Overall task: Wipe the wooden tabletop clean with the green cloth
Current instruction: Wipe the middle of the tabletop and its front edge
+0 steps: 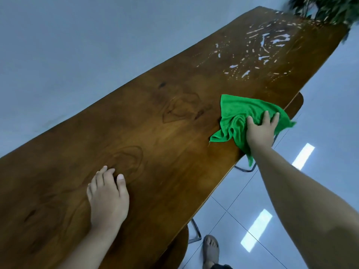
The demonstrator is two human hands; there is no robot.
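Observation:
A long dark wooden tabletop (155, 123) runs from lower left to upper right. The green cloth (242, 111) lies bunched near the table's right edge, partly hanging over it. My right hand (261, 131) presses down on the cloth with fingers spread over it. My left hand (107, 195) rests flat on the bare wood at lower left, holding nothing. White streaks and specks (268, 49) cover the far part of the tabletop, beyond the cloth.
A leafy plant (326, 10) stands at the table's far end. Wooden stools (295, 105) with metal legs sit under the right edge. A sandalled foot (210, 249) stands on the glossy tiled floor (291, 191). A pale wall is behind the table.

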